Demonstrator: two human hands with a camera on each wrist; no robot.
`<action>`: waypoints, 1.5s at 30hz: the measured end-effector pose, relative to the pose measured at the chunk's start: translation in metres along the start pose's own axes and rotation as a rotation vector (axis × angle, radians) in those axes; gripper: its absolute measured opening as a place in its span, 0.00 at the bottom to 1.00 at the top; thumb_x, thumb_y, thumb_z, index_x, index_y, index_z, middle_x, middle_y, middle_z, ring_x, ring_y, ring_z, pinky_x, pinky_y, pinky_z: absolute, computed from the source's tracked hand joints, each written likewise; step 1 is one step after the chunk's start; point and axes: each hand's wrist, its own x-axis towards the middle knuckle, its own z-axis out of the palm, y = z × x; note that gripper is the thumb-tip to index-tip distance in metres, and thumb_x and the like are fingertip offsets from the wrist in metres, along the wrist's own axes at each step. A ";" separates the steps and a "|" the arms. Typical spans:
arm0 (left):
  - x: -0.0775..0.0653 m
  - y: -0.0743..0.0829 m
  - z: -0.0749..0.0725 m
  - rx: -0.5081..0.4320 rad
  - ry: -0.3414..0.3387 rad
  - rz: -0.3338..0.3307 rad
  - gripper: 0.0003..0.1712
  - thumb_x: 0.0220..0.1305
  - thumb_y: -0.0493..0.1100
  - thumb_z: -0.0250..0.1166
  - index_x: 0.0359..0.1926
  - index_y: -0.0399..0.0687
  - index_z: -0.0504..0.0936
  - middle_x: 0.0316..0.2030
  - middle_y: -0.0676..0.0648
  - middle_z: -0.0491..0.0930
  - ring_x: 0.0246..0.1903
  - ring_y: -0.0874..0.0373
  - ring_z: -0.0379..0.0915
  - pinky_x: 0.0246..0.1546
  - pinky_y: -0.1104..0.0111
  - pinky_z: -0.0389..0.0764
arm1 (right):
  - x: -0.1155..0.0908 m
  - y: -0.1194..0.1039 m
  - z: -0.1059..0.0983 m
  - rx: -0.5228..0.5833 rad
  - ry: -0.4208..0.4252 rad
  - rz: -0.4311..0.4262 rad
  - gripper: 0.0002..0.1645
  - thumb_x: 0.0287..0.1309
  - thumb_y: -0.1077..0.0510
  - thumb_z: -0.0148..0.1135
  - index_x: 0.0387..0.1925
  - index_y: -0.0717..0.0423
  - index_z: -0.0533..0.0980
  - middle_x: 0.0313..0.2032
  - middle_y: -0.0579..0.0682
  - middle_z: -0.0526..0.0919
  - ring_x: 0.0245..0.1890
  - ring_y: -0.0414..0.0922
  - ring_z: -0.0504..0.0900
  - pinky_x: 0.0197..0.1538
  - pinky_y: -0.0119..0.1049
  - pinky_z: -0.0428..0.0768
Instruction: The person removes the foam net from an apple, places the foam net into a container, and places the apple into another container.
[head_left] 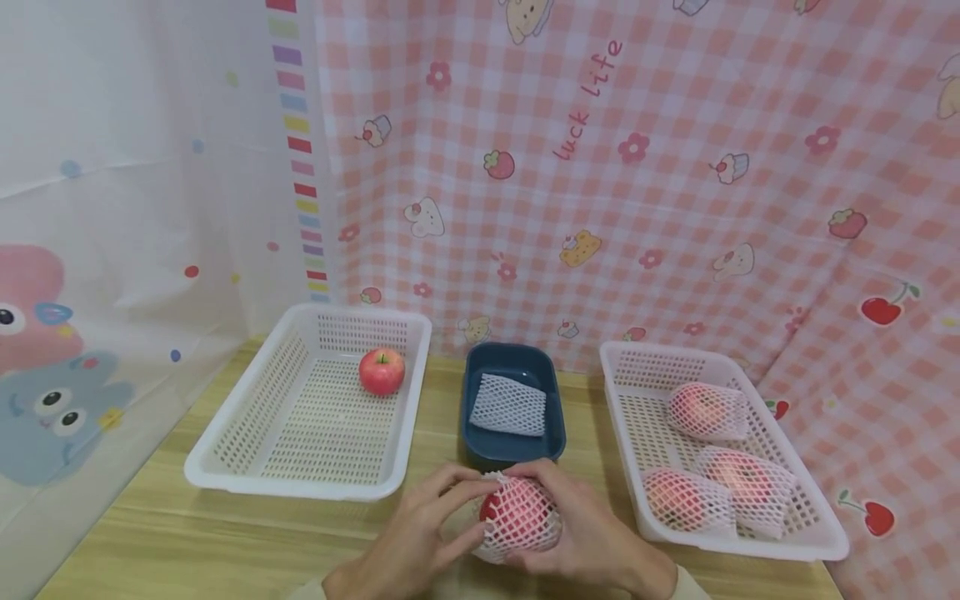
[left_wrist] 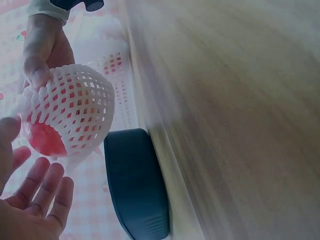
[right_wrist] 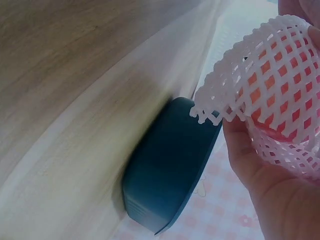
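A red apple [head_left: 516, 515] sits partly inside a white foam net [head_left: 534, 533], held above the table's near side. My right hand [head_left: 588, 529] grips the netted apple from the right, thumb and fingers around it. My left hand [head_left: 420, 529] is at its left side, fingertips right at the net's edge. In the left wrist view the left fingers [left_wrist: 49, 185] are spread and fairly straight, beside the apple's bare red patch [left_wrist: 46, 140]. The right wrist view shows the net's loose end [right_wrist: 212, 102] hanging past the right thumb.
At the left, a white basket [head_left: 198, 471] holds one bare apple [head_left: 382, 372]. A dark blue bin [head_left: 480, 454] in the middle contains flat foam netting [head_left: 510, 406]. The white basket [head_left: 832, 546] at the right has three netted apples. A checked curtain [head_left: 525, 192] hangs behind.
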 end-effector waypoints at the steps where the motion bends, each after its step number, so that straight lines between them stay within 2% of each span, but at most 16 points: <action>1: 0.000 0.001 0.000 -0.007 -0.010 -0.006 0.32 0.72 0.40 0.83 0.73 0.58 0.87 0.64 0.53 0.86 0.61 0.60 0.88 0.62 0.62 0.93 | 0.000 -0.001 0.000 -0.008 0.004 -0.007 0.51 0.57 0.43 0.92 0.76 0.37 0.74 0.65 0.37 0.88 0.59 0.34 0.88 0.63 0.36 0.91; 6: 0.000 0.005 -0.001 -0.044 -0.072 -0.046 0.35 0.74 0.44 0.83 0.77 0.63 0.84 0.72 0.56 0.82 0.69 0.60 0.85 0.68 0.62 0.91 | 0.001 -0.005 0.000 -0.025 0.000 0.019 0.52 0.55 0.43 0.93 0.77 0.33 0.74 0.67 0.34 0.86 0.60 0.34 0.87 0.64 0.36 0.89; 11: -0.001 0.006 0.001 -0.024 -0.107 0.033 0.39 0.74 0.46 0.83 0.82 0.60 0.80 0.77 0.50 0.79 0.71 0.53 0.82 0.68 0.62 0.91 | 0.000 -0.008 0.001 -0.049 -0.013 0.084 0.60 0.51 0.46 0.94 0.82 0.38 0.72 0.73 0.37 0.85 0.66 0.37 0.87 0.70 0.40 0.87; 14: -0.001 0.007 0.002 -0.022 -0.133 0.050 0.41 0.75 0.47 0.83 0.84 0.60 0.78 0.79 0.47 0.76 0.71 0.49 0.82 0.66 0.64 0.92 | 0.001 -0.009 0.001 -0.034 -0.032 0.111 0.66 0.49 0.50 0.94 0.86 0.40 0.67 0.75 0.41 0.85 0.70 0.40 0.86 0.75 0.42 0.85; 18: 0.000 0.007 0.004 -0.036 -0.157 0.064 0.42 0.74 0.45 0.84 0.84 0.61 0.78 0.80 0.43 0.74 0.69 0.48 0.83 0.63 0.68 0.92 | 0.001 -0.008 0.001 0.009 -0.046 0.090 0.70 0.50 0.54 0.93 0.89 0.43 0.62 0.74 0.46 0.87 0.70 0.41 0.87 0.74 0.41 0.85; 23: 0.001 0.006 0.005 -0.089 -0.198 0.054 0.42 0.75 0.43 0.82 0.85 0.62 0.76 0.83 0.42 0.70 0.71 0.48 0.82 0.64 0.69 0.91 | -0.002 -0.008 0.002 0.022 -0.030 0.053 0.73 0.50 0.57 0.92 0.91 0.38 0.60 0.74 0.47 0.87 0.70 0.41 0.88 0.72 0.41 0.87; 27: 0.001 0.005 0.005 -0.102 -0.206 0.044 0.41 0.76 0.42 0.81 0.84 0.62 0.77 0.83 0.41 0.69 0.70 0.48 0.84 0.63 0.70 0.91 | -0.003 -0.008 0.001 0.058 -0.021 0.026 0.73 0.54 0.56 0.94 0.91 0.36 0.57 0.74 0.47 0.88 0.71 0.41 0.88 0.72 0.38 0.87; 33: 0.002 0.006 0.004 -0.099 -0.183 0.039 0.41 0.74 0.39 0.81 0.83 0.61 0.79 0.79 0.39 0.73 0.68 0.48 0.84 0.59 0.75 0.90 | -0.003 -0.009 -0.002 0.075 -0.026 0.027 0.66 0.60 0.50 0.93 0.89 0.41 0.61 0.75 0.48 0.87 0.74 0.44 0.87 0.76 0.37 0.84; 37: 0.002 0.007 0.003 -0.129 -0.181 0.015 0.41 0.74 0.35 0.81 0.83 0.58 0.79 0.76 0.37 0.73 0.65 0.48 0.85 0.57 0.76 0.90 | -0.002 -0.011 -0.005 0.034 -0.030 0.007 0.56 0.62 0.48 0.91 0.83 0.46 0.68 0.75 0.49 0.87 0.72 0.46 0.89 0.73 0.38 0.88; 42: 0.000 0.007 0.000 -0.084 -0.157 -0.028 0.44 0.71 0.36 0.83 0.83 0.61 0.79 0.76 0.40 0.73 0.66 0.46 0.82 0.56 0.74 0.92 | 0.004 -0.016 -0.013 -0.134 0.060 -0.133 0.49 0.54 0.51 0.94 0.74 0.50 0.79 0.72 0.50 0.90 0.68 0.51 0.92 0.69 0.45 0.92; 45: 0.001 0.007 -0.001 -0.047 -0.134 -0.031 0.46 0.70 0.38 0.84 0.84 0.63 0.78 0.76 0.42 0.73 0.67 0.48 0.81 0.59 0.69 0.92 | 0.008 -0.019 -0.018 -0.175 0.125 -0.208 0.47 0.48 0.55 0.96 0.70 0.50 0.84 0.68 0.49 0.90 0.63 0.50 0.93 0.66 0.45 0.93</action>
